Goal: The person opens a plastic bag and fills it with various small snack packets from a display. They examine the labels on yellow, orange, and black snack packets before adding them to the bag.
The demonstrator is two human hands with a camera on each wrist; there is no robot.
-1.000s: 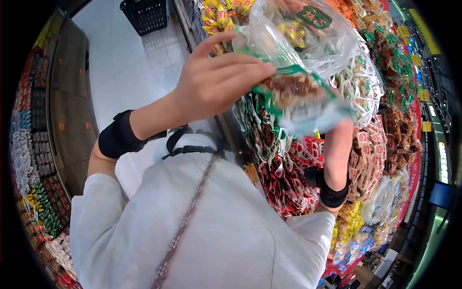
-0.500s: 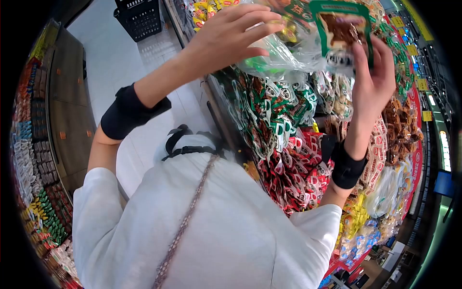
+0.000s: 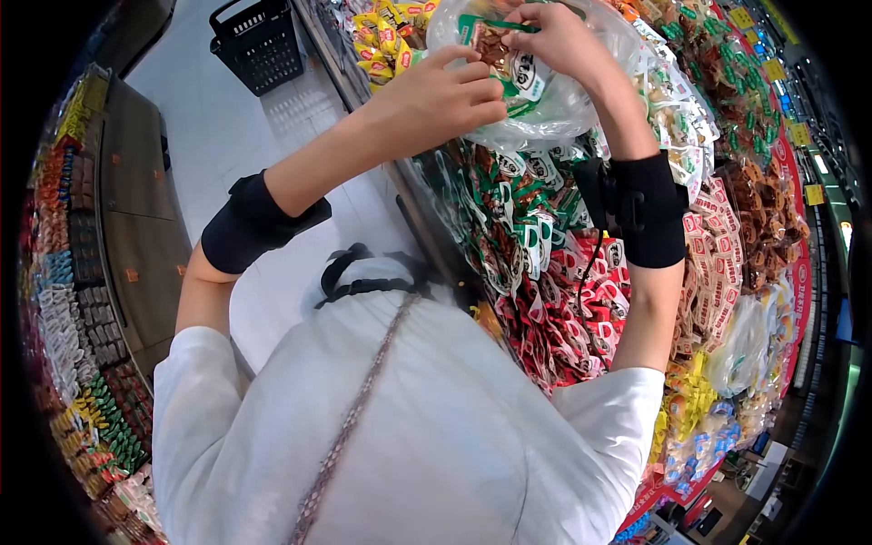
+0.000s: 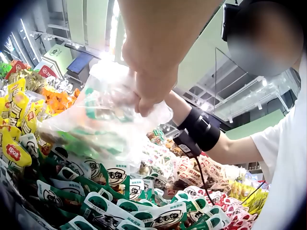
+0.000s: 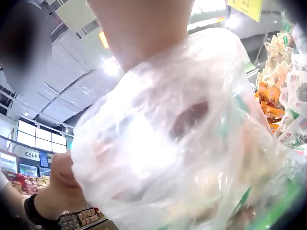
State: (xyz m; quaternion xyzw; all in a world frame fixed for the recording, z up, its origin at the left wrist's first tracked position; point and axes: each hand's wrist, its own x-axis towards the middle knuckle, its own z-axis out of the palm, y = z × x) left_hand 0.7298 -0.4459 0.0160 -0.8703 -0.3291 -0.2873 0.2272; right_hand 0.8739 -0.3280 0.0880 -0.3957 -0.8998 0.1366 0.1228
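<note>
A green-edged snack packet (image 3: 527,80) with a brown picture is pinched by my right hand (image 3: 565,41) at the mouth of a clear plastic bag (image 3: 595,27). My left hand (image 3: 440,98) grips the bag's near-left edge with curled fingers. Milky plastic (image 4: 108,110) stretches from this hand (image 4: 156,86) in the left wrist view, above rows of green-and-white packets (image 4: 168,215). From the right wrist, the bag (image 5: 158,143) fills most of the picture and hides the right fingers; the left hand (image 5: 64,179) shows at its side.
Green packets (image 3: 536,213) and red packets (image 3: 572,309) lie heaped on the counter near me. Yellow packets (image 3: 386,41) are at its far left. A black shopping basket (image 3: 259,50) stands on the floor beyond the counter edge. Stocked shelves (image 3: 77,318) line the far left.
My right hand has carried the packet from the right over to the bag's mouth. My left hand, with straighter fingers before, now curls at the bag's edge.
</note>
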